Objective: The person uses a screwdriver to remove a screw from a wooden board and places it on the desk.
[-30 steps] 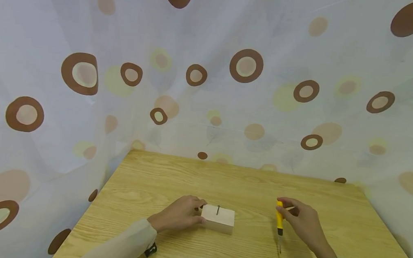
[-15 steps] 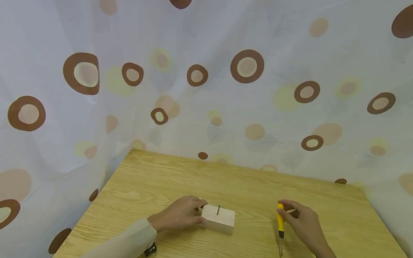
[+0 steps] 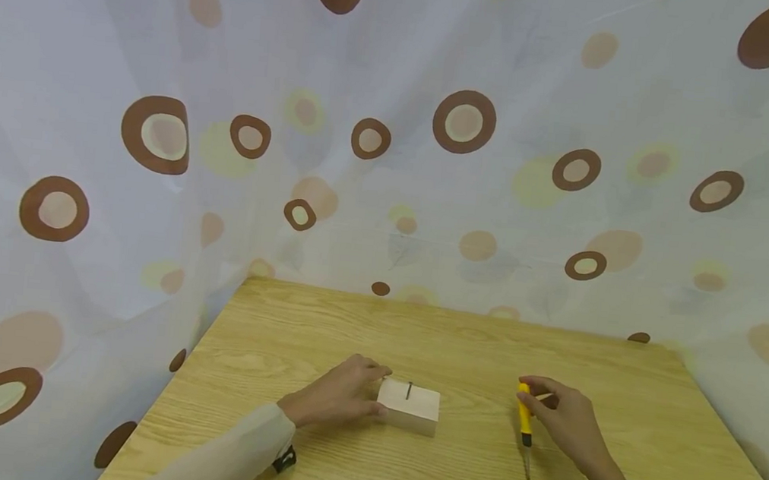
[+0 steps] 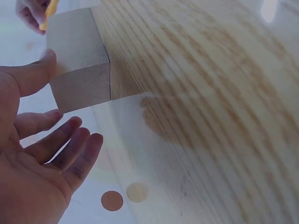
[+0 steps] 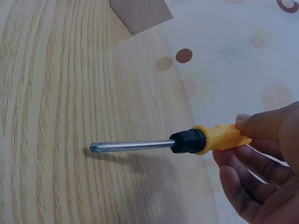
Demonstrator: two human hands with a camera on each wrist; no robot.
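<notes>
A pale wooden block [image 3: 408, 411] lies on the table, with a dark screw [image 3: 409, 391] standing up from its top. My left hand [image 3: 336, 396] holds the block's left end between thumb and index finger; in the left wrist view the other fingers spread beside the block [image 4: 77, 42]. To the right, my right hand [image 3: 569, 422] pinches the yellow handle of a screwdriver [image 3: 524, 424]. The screwdriver's [image 5: 135, 145] metal shaft points down, with a cross-shaped tip. Whether that tip touches the table cannot be told.
The wood-grain table [image 3: 322, 326] runs back to a white curtain [image 3: 388, 195] with brown and yellow circles. The same sheet hangs on the left and right sides. Dark straps with devices sit at both wrists.
My right hand has come slightly toward me and right, with the screwdriver's tip moving the same way. My left index finger has straightened a little at the block's back corner.
</notes>
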